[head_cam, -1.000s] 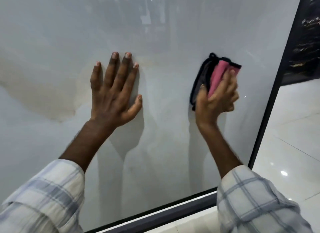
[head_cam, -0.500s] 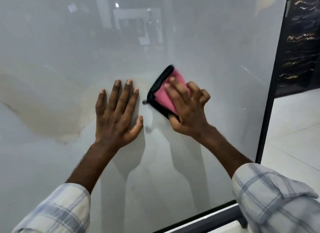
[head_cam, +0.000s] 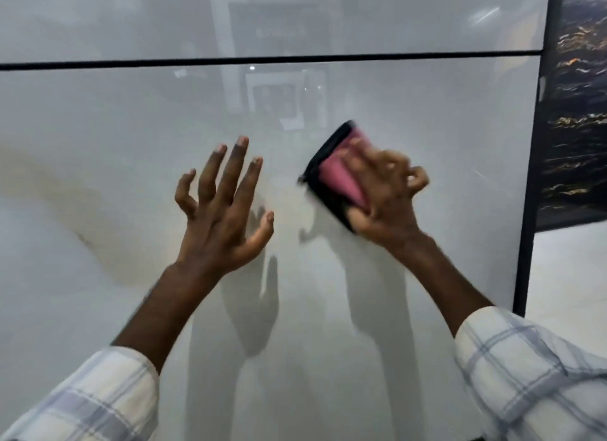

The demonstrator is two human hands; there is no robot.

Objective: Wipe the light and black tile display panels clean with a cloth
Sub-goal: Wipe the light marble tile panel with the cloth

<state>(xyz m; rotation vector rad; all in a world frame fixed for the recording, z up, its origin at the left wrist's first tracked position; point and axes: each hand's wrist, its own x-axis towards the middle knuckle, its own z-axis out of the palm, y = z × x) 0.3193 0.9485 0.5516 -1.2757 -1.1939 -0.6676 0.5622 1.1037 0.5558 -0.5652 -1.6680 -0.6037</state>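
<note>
The person's right hand (head_cam: 384, 197) is gripping a pink cloth (head_cam: 338, 181) with a black edge, fingers curled over it and thumb tucked under, and is holding it against the light tile panel (head_cam: 427, 112), right of the panel's middle; the hand is blurred. The left hand (head_cam: 223, 210) is hovering just beside it with fingers spread wide, holding nothing; I cannot tell whether it is touching the glossy face. A beige vein (head_cam: 65, 194) is running across the panel on the left. A thin dark seam (head_cam: 262, 59) is dividing this panel from another light one above (head_cam: 131, 20). A dark frame post (head_cam: 535, 178) is standing between the light panel and the black tile panel (head_cam: 578, 112) on the right, with pale floor (head_cam: 568, 276) below it. Nothing is lying between the hands and the surface.
</note>
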